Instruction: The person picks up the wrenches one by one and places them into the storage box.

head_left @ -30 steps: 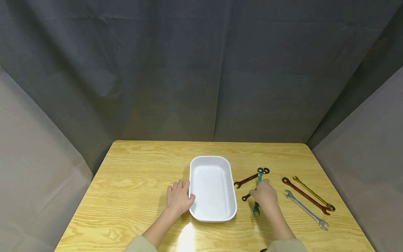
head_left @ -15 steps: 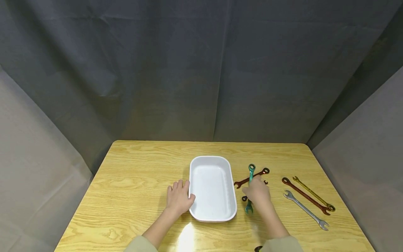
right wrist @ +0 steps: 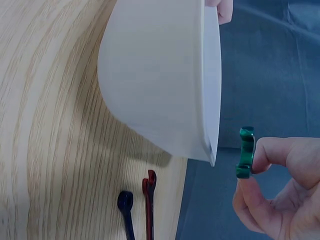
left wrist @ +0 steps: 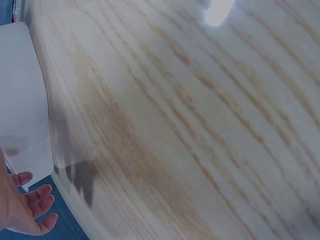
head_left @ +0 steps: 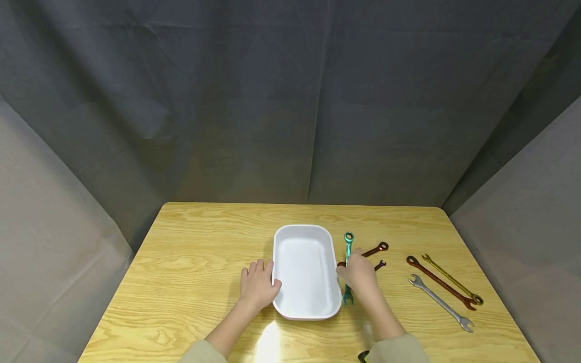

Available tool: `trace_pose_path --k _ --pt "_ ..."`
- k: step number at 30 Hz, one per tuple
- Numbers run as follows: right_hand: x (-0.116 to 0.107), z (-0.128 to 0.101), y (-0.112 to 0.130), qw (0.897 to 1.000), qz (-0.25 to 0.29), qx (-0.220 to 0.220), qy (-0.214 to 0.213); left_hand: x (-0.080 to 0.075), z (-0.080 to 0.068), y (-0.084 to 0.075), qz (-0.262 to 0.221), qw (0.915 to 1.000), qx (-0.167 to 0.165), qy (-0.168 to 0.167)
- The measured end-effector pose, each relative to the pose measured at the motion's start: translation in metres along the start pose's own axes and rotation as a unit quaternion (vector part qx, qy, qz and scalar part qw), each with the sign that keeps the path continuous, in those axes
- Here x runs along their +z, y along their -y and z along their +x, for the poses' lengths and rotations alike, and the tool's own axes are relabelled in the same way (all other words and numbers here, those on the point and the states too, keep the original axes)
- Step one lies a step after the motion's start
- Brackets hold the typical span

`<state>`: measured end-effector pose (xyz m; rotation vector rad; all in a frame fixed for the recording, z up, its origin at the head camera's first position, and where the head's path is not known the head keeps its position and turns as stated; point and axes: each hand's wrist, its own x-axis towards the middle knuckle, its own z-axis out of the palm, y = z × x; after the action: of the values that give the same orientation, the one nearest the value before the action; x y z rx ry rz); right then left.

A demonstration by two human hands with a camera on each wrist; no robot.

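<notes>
A white rectangular tray (head_left: 304, 277) stands mid-table. My left hand (head_left: 256, 286) holds its left rim, thumb over the edge and the other fingers outside. In the left wrist view those fingers (left wrist: 41, 202) curve loosely beside the tray's wall. Just right of the tray, my right hand (head_left: 359, 275) pinches a green combination wrench (head_left: 348, 247) near its middle, thumb against index finger. The right wrist view shows the wrench's open end (right wrist: 245, 152) raised to about rim height. Below this hand lie a dark red wrench (head_left: 378, 249) and a small dark wrench (head_left: 380, 264), both partly hidden.
Farther right on the wooden table (head_left: 204, 237) lie a gold wrench (head_left: 451, 278), a reddish-brown wrench (head_left: 440, 282) and a silver wrench (head_left: 440, 302), side by side. A dark and yellow object (head_left: 363, 356) shows partly beside the right sleeve. Grey curtains stand behind and at both sides.
My right hand has carried the green wrench leftward, up to the tray's right side, uncovering part of the small dark wrench. The left hand and tray have stayed in place.
</notes>
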<state>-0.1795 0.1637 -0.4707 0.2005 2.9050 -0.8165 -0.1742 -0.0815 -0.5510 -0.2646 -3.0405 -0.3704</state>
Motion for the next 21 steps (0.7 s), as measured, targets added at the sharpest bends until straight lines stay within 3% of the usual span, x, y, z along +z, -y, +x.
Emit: trace_pose_path --k 12,21 --pt "0.015 0.005 0.018 0.999 -0.005 0.021 0.026 0.0 0.0 0.0 0.003 1.0 0.0 -0.001" --pt "0.028 0.008 0.028 1.0 -0.017 -0.002 0.018 0.003 0.0 0.002 0.007 0.9999 0.003 -0.01"
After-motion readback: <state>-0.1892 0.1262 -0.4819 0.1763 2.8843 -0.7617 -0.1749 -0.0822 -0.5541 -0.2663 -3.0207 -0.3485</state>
